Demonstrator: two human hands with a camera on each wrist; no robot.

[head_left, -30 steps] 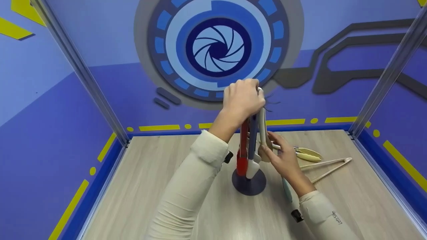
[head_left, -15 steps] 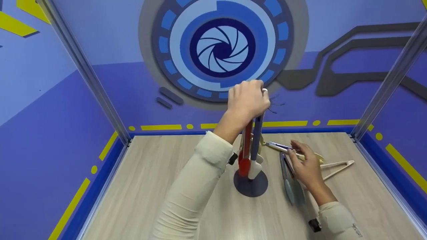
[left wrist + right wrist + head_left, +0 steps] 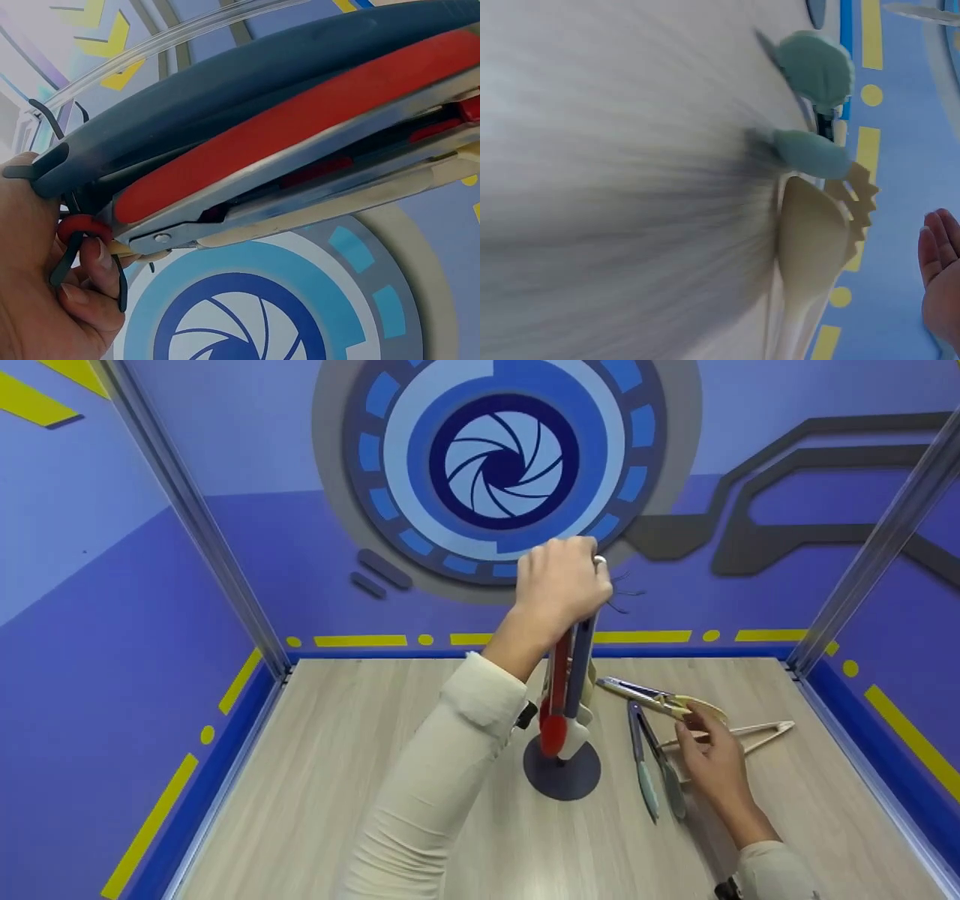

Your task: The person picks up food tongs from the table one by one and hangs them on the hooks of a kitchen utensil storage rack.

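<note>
In the head view my left hand grips the top of an upright utensil stand with a dark round base. The left wrist view shows its fingers curled among the stand's dark hooks. Red tongs hang there beside tongs with a dark blue handle; pale tongs are partly hidden behind them. My right hand hovers over the table, fingers loosely bent and holding nothing. Its fingertips overlap yellow-headed tongs and are close to cream tongs.
Tongs with green heads lie spread between the stand and my right hand. In the right wrist view, the cream tongs' spoon-shaped end lies by a toothed end. Blue panels enclose the wooden table.
My right hand has left the pale tongs at the stand and moved right and down over the tongs on the table. The left hand stays on the stand's top.
</note>
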